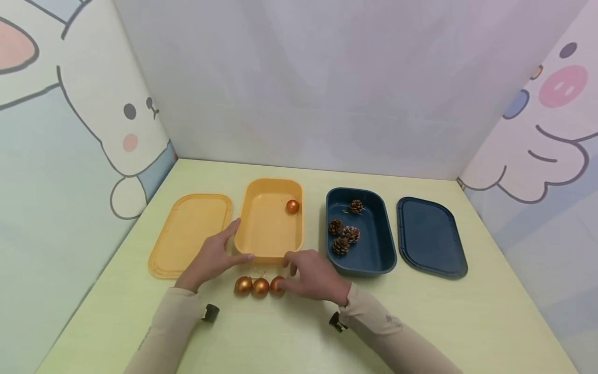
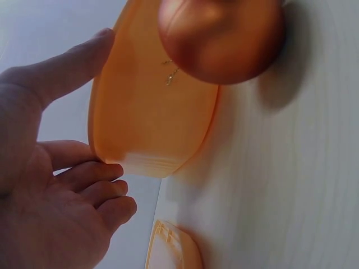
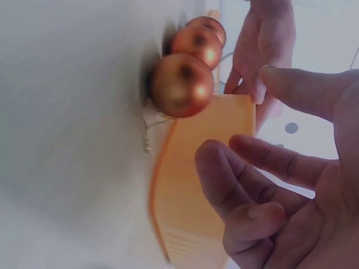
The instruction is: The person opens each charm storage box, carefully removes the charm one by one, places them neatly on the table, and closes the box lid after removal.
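Note:
My left hand [image 1: 216, 259] holds the near left corner of a yellow plastic container [image 1: 268, 259], thumb at the front rim and fingers at the left side. Inside the container lies one shiny copper-coloured ball ornament [image 1: 292, 206]. Three more such ornaments [image 1: 260, 288] sit in a row on the table in front of it, with thin gold strings. My right hand [image 1: 314, 274] hovers by the rightmost ornament [image 3: 182, 85], its fingers loosely bent and apart from it in the right wrist view. Nothing lies between the right thumb and fingers.
A yellow lid [image 1: 193, 234] lies flat left of the yellow container. To the right stands a dark blue container [image 1: 374, 244] with several pine cones [image 1: 341, 245] in it, and beyond it a dark blue lid [image 1: 432, 236]. Walls enclose the table [image 1: 261, 343] at the back and sides.

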Tool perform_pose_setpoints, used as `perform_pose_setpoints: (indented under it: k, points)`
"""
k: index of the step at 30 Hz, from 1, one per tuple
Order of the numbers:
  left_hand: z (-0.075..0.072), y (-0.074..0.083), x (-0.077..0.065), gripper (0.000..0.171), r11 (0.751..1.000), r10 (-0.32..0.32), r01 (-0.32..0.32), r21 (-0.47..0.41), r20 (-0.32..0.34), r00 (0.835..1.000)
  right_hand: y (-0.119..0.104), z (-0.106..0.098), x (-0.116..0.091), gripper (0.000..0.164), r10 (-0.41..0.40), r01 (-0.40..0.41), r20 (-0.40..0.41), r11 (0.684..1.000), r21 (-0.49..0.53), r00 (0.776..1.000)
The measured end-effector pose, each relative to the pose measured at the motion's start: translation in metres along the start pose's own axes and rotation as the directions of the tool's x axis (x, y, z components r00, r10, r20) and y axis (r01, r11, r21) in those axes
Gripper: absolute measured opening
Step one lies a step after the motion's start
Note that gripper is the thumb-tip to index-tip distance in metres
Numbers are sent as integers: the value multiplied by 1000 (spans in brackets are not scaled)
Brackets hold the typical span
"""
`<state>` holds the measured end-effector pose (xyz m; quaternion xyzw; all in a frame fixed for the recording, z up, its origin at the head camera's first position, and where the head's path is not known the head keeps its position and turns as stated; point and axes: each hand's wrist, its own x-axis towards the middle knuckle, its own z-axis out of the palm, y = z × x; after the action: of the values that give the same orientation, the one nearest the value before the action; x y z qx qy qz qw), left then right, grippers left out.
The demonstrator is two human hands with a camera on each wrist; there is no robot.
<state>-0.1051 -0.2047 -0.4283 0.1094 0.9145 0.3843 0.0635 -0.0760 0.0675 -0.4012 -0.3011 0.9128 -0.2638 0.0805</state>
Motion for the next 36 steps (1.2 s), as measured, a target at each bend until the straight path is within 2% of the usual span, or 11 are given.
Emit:
perform_pose_setpoints:
  k: [7,11,15,19,23,26,29,36]
  points:
    - [1,1,0,107,1000,-2,2,5,-3,1000,-2,-21,8,29,-59,59,8,998,-19,998]
    - [1,0,-1,107,1000,-13,13,2,-3,1000,-1,-41,23,29,-40,40,3,999,-32,999]
    - [2,0,-3,108,1000,-24,24,6,2,1000,4,-64,48,29,0,1,18,1000,-25,1000]
    - [1,0,-2,110,1000,-21,21,6,-4,1000,14,-87,79,21,47,-47,13,999,15,999]
    - [1,-1,-2,111,1000,-29,29,-4,2,1000,24,-101,109,24,114,-115,38,993,19,993]
    - [1,-1,-2,110,1000,-30,30,-7,4,1000,32,-104,127,27,155,-154,55,988,-28,986]
    - [1,-2,-1,110,1000,-19,19,-8,2,1000,38,-102,139,23,198,-195,63,979,-52,978]
    - [2,-3,0,111,1000,-11,11,-2,-5,1000,52,-87,164,16,319,-312,81,946,-89,944]
